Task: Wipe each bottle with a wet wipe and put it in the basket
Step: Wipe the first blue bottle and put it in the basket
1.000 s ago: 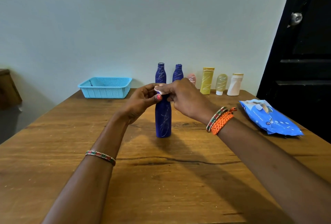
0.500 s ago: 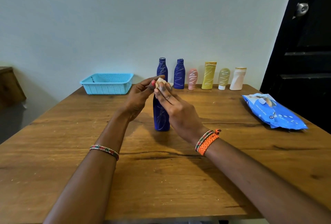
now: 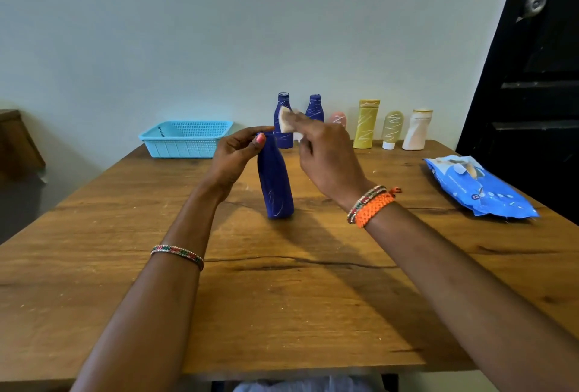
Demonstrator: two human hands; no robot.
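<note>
Since a moment ago your right hand [image 3: 329, 156] has lifted the wet wipe [image 3: 285, 124] up and off to the right of the near blue bottle [image 3: 275, 182], and your left hand [image 3: 233, 156] has slid to that bottle's neck. Going left to right: the light blue basket [image 3: 186, 139] sits at the far left of the table [image 3: 282, 297], well apart from every bottle and holding none of them. Your left hand comes next, its fingers [image 3: 250, 136] curled round the top of the near blue bottle, the thumb with its pink nail pressed to the neck; the bottle stands on the table and leans slightly. Just behind it, in the row along the wall, stand two more blue bottles [image 3: 283, 119] [image 3: 315, 108]. Your right hand holds the folded wipe pinched between thumb and fingertips, raised in front of those two and not touching the near bottle. Further right in the row are a pink bottle [image 3: 339, 118], partly hidden by your hand, a tall yellow tube [image 3: 366, 124], a small olive tube [image 3: 391, 130] on its white cap, and a white bottle [image 3: 416, 130]. At the far right the blue wipes pack [image 3: 479, 189] lies flat near the table edge, beside the dark door [image 3: 539, 78].
</note>
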